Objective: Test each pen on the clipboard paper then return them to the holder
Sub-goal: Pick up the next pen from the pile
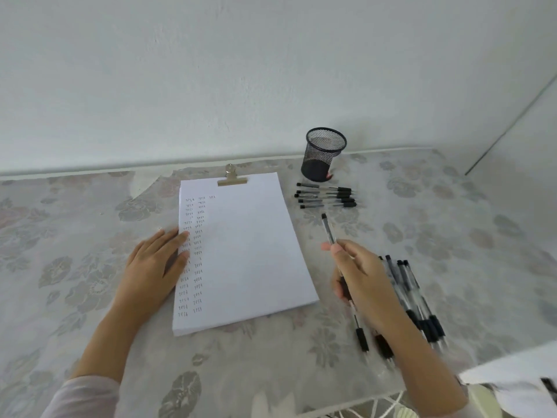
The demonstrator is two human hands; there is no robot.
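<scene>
Left hand (pixel 156 260) lies flat on the paper (pixel 247 251); right hand (pixel 358 273) grips a pen (pixel 328 229) just right of it. Two columns of marks (pixel 197 260) are done, but the far holder (pixel 324 153) looks empty and pens (pixel 325 195) lie on the counter (pixel 75 236): returns remain.

One view only, worn on the head. Faces forward and down across the table (pixel 90 206), from the person's own side. Sits near: both forearms come in from the bottom edge. The right hand (pixel 361 276) grips a pen (pixel 328 233) just right of centre and low in frame. Wide angle; the line where the table meets the wall (pixel 211 70) bends slightly. Left of the grip, the paper (pixel 250 251) fills mid-frame, the left hand (pixel 156 260) flat on its far edge. Beyond the grip, farther from the lens, the holder (pixel 324 155) stands by the wall. Wall takes the upper frame. Right of the grip, close to the lens, loose pens (pixel 416 297) blur.
</scene>
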